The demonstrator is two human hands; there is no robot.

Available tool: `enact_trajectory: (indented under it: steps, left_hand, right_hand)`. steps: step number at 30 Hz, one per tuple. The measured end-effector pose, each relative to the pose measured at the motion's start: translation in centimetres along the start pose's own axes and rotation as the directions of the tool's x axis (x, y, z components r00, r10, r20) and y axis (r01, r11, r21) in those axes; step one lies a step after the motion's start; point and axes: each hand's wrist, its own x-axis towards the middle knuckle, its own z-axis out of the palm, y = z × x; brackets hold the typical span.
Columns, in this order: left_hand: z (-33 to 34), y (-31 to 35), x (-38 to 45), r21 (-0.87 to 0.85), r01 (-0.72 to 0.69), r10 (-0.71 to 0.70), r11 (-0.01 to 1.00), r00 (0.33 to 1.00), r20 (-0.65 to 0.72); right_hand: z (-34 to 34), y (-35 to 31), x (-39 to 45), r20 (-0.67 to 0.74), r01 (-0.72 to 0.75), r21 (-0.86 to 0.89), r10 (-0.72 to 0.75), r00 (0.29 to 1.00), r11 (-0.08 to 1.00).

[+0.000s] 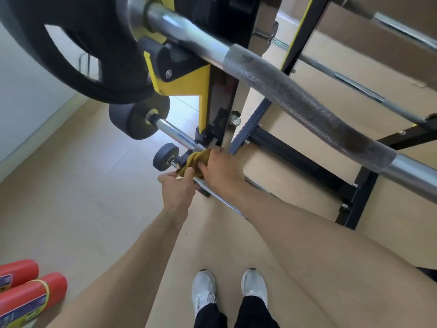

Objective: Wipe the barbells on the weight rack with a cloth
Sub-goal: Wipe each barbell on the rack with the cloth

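A pale wooden floor (pixel 71 197) lies under the black and yellow rack (pixel 205 95). The left hand (pixel 176 188) pinches a corner of the soft, light cloth (pixel 192 162). The right hand (pixel 220 171) wraps it around the lowest barbell (pixel 224 202), which looks heavy, stiff and slippery.

Both hands low at the rack (pixel 220 95) | right hand (pixel 221 172) wraps yellow cloth (pixel 195 160) round lowest barbell (pixel 222 200) | left hand (pixel 177 187) pinches cloth's end

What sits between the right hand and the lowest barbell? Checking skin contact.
Head view: the yellow cloth, bunched under the right hand around the lowest barbell.
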Motion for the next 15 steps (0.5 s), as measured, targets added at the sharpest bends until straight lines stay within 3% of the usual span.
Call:
enact_trajectory:
  steps: [3, 8, 15]
  left_hand:
    - [1.1, -0.5, -0.1, 0.035, 0.041, -0.038, 0.999, 0.995, -0.087]
    - [3.5, -1.1, -0.3, 0.000, 0.161, -0.161, 0.987, 0.987, 0.010]
    - [6.1, -1.5, -2.4, 0.091, 0.086, -0.092, 0.992, 0.994, 0.066]
  right_hand:
    - [-0.3, 0.3, 0.3, 0.048, -0.018, -0.026, 0.019, 0.999, 1.000]
    - [-1.4, 0.7, -0.7, 0.048, 0.040, -0.106, -0.035, 0.998, 0.994]
    - [-2.3, 4.0, -4.5, 0.005, -0.019, -0.084, 0.019, 1.000, 0.996]
